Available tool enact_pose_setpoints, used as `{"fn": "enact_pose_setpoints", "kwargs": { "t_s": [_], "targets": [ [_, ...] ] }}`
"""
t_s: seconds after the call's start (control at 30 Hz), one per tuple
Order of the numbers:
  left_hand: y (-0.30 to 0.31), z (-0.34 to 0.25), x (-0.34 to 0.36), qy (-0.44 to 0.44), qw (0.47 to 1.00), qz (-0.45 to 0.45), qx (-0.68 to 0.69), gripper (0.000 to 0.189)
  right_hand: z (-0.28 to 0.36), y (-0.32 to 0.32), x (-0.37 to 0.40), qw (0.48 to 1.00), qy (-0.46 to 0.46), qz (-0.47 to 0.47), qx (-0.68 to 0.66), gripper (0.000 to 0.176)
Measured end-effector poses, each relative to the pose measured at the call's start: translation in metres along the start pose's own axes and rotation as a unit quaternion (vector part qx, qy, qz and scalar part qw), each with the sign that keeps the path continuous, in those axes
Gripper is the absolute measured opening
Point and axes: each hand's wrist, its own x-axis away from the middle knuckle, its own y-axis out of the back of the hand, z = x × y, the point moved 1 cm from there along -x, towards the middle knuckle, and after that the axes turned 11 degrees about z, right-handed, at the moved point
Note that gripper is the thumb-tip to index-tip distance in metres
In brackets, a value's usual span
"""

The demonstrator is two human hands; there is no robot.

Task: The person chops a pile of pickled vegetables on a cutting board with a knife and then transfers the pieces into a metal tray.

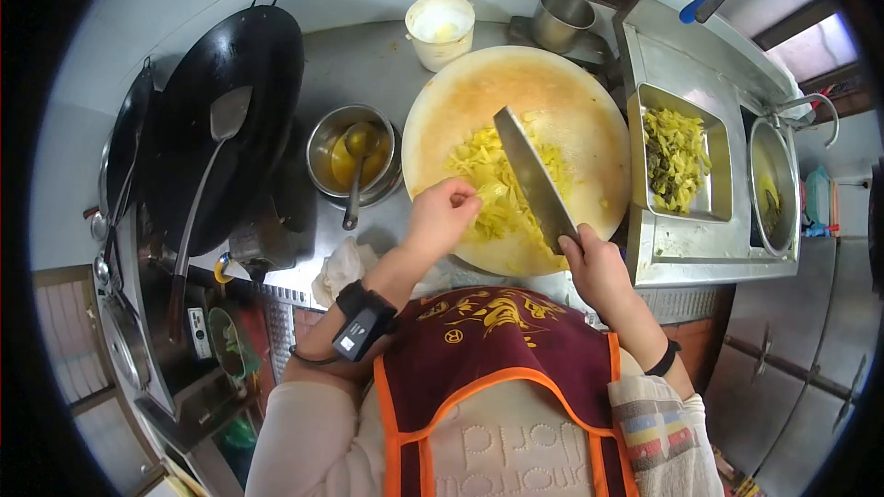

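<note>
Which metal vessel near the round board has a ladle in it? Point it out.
The round metal bowl left of the cutting board: a ladle rests in its yellow liquid. The rectangular tray holds chopped vegetables; the metal cup shows no ladle.

Maroon apron, orange trim, gold print; black wrist device.

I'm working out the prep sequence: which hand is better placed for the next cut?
Probably the right hand: it grips the cleaver, whose blade is at the chopped vegetable. The left hand is beside the pile without a knife.
</note>
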Motion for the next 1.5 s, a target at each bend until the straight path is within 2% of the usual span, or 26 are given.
{"fn": "enact_pose_setpoints", "kwargs": {
  "t_s": [0.1,0.17,0.33,0.43,0.47,0.53,0.6,0.67,0.7,0.77,0.8,0.9,1.0,1.1,1.23,1.3,1.43,1.5],
  "targets": [
    [0.017,0.011,0.007,0.013,0.999,-0.024,0.032,0.020,0.001,-0.005,0.001,0.998,0.033,0.044,-0.003,0.022],
    [0.029,0.018,0.012,0.031,0.994,-0.100,0.026,0.021,0.000,-0.010,0.002,0.989,0.076,0.118,0.048,0.021],
    [0.046,0.033,0.022,0.056,0.981,-0.154,0.104,0.018,0.001,-0.023,0.002,0.961,0.105,0.202,0.156,0.020],
    [0.043,0.037,0.022,0.050,0.978,-0.137,0.151,0.017,0.005,-0.019,-0.001,0.956,0.071,0.169,0.228,0.018],
    [0.040,0.039,0.022,0.037,0.976,-0.115,0.182,0.016,0.003,-0.018,-0.005,0.956,0.072,0.168,0.228,0.018],
    [0.030,0.036,0.020,0.022,0.977,-0.083,0.197,0.018,-0.005,-0.012,-0.014,0.969,0.006,0.115,0.220,0.019],
    [0.017,0.031,0.019,0.007,0.976,-0.054,0.210,0.019,-0.009,-0.009,-0.014,0.972,0.004,0.112,0.206,0.020],
    [0.003,0.024,0.017,-0.013,0.996,-0.021,0.082,0.016,-0.009,-0.010,-0.012,0.977,0.009,0.101,0.186,0.020],
    [-0.004,0.027,0.016,-0.013,0.996,-0.021,0.083,0.016,-0.008,-0.012,-0.010,0.977,0.009,0.102,0.187,0.020],
    [-0.016,0.033,0.012,-0.100,0.984,-0.062,-0.133,0.014,-0.002,-0.013,-0.007,0.990,0.021,0.065,0.127,0.018],
    [-0.019,0.036,0.012,-0.097,0.976,-0.070,-0.181,0.012,0.002,-0.014,-0.006,0.989,0.021,0.066,0.127,0.018],
    [-0.024,0.040,0.013,-0.113,0.967,-0.085,-0.214,0.010,0.015,-0.018,-0.005,0.996,0.059,0.022,0.063,0.018],
    [-0.025,0.043,0.012,-0.117,0.965,-0.095,-0.216,0.010,0.021,-0.026,-0.011,0.985,0.049,0.116,0.121,0.019],
    [-0.028,0.047,0.011,-0.111,0.963,-0.106,-0.220,0.010,0.014,-0.039,-0.019,0.968,0.038,0.159,0.190,0.019],
    [-0.028,0.047,0.012,-0.097,0.969,-0.094,-0.208,0.014,0.028,-0.033,-0.020,0.965,0.042,0.151,0.211,0.018],
    [-0.027,0.045,0.018,-0.078,0.972,-0.112,-0.189,0.022,0.038,-0.028,-0.017,0.982,0.016,0.098,0.161,0.018],
    [-0.022,0.033,0.025,-0.042,0.974,-0.117,-0.190,0.030,0.033,-0.035,-0.021,0.973,0.013,0.145,0.182,0.019],
    [-0.021,0.032,0.026,-0.027,0.974,-0.101,-0.198,0.030,0.023,-0.040,-0.024,0.962,0.041,0.174,0.205,0.020]
  ]
}}
